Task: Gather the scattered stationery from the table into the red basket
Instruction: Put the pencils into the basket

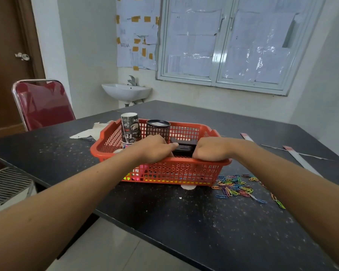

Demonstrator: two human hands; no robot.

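The red basket (184, 171) stands on the black table (184, 222) in front of me. Inside it are a printed paper cup (130, 128), a black mesh pen holder (158, 130) and neon-coloured items (129, 177) seen through the near wall. A black stapler-like object (184, 146) lies low in the basket between my hands. My left hand (155, 148) reaches over the near rim and holds its left end, thumb on it. My right hand (209, 149) is curled at its right end, resting on the rim, fingertips hidden. Several coloured paper clips (237, 186) lie scattered right of the basket.
A long pale ruler-like strip (301, 159) and a thin rod lie at the table's right. Torn white paper (90, 132) lies left of the basket. A red chair (43, 104) stands at the far left, a sink (126, 91) behind the table.
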